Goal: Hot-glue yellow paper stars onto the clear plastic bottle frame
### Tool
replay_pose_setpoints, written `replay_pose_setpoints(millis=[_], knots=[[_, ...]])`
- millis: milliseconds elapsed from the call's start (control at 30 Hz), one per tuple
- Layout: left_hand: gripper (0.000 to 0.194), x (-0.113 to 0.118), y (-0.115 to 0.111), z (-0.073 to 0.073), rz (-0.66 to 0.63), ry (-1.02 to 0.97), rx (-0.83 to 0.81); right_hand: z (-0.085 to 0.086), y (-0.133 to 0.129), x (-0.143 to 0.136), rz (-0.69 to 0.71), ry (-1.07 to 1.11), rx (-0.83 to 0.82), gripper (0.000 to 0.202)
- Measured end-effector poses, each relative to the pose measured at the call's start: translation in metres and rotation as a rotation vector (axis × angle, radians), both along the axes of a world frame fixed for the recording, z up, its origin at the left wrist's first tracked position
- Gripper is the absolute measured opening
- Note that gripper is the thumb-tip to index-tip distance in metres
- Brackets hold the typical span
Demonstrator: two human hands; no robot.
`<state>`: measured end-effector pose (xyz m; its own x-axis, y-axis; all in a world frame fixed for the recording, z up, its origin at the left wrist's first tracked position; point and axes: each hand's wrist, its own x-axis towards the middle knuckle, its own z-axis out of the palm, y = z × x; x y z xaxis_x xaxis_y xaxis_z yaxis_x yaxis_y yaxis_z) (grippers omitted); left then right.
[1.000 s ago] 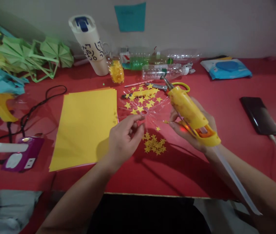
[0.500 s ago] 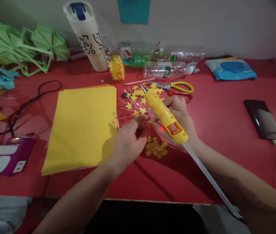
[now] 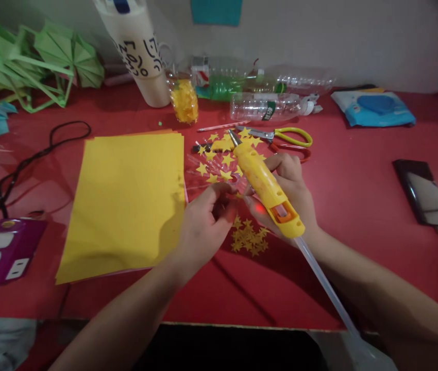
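My right hand [image 3: 294, 193] is wrapped round a yellow hot glue gun [image 3: 261, 178], its metal nozzle aimed up and away to the left. A long clear glue stick [image 3: 327, 281] juts from its back end. The fingertips of my left hand [image 3: 207, 221] are pinched at a small yellow paper star [image 3: 239, 195], mostly hidden, close to my right fingertips. Beyond the hands, several yellow stars lie around clear plastic strips [image 3: 214, 167]. A heap of small golden stars [image 3: 250, 237] rests on the red table just below my hands.
A stack of yellow paper [image 3: 126, 201] lies left. Scissors [image 3: 292, 136], a pink-striped pencil [image 3: 222, 126], plastic bottles [image 3: 269, 107], a jar of yellow pieces [image 3: 185, 100] and a white tumbler [image 3: 141, 56] are behind. Right are wipes [image 3: 373, 109] and a phone [image 3: 424, 193]; a purple box [image 3: 21, 247] sits left.
The view has shifted slightly, so the things on the table appear a little displaced. Both hands keep nearly the same pose, and the glue gun stays in my right hand.
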<state>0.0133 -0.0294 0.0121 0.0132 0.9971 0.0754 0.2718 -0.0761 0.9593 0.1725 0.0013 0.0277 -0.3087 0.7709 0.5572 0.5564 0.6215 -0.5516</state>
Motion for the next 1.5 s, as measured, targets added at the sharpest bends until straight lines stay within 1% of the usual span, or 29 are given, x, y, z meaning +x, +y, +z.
replay_pose_setpoints(millis=[133,300,367,500,600,767,933,1100,1333,1500], knots=[[0.012,0.001,0.0,-0.001,-0.012,-0.019,-0.001,0.001,-0.001,0.001,0.006,-0.004,-0.018,0.016],[0.014,0.001,-0.001,0.004,0.001,-0.055,-0.054,0.0,-0.002,0.002,0.018,-0.013,-0.006,0.013],[0.013,0.002,-0.002,0.006,0.0,-0.076,-0.082,-0.003,-0.002,0.003,0.013,-0.026,0.037,0.014],[0.015,0.001,-0.003,0.007,-0.042,-0.112,-0.114,-0.009,-0.004,0.003,-0.009,-0.057,0.183,0.011],[0.018,0.001,-0.004,0.006,-0.052,-0.089,-0.1,-0.011,-0.005,0.003,-0.02,-0.058,0.227,0.012],[0.014,0.002,-0.003,0.005,-0.019,-0.058,-0.092,-0.009,-0.004,0.004,-0.073,-0.072,0.155,0.016],[0.014,0.002,-0.004,0.006,-0.005,-0.058,-0.058,-0.006,-0.004,0.003,-0.053,-0.038,0.078,0.013],[0.016,0.001,-0.004,0.005,-0.01,-0.07,-0.024,-0.005,-0.005,0.002,-0.022,-0.014,0.068,0.014],[0.014,0.001,-0.002,0.007,0.004,-0.036,0.028,-0.008,-0.004,0.002,-0.032,-0.004,0.079,0.014],[0.012,0.001,-0.001,0.007,0.001,-0.045,0.042,-0.007,-0.004,0.003,-0.009,-0.008,0.06,0.015]])
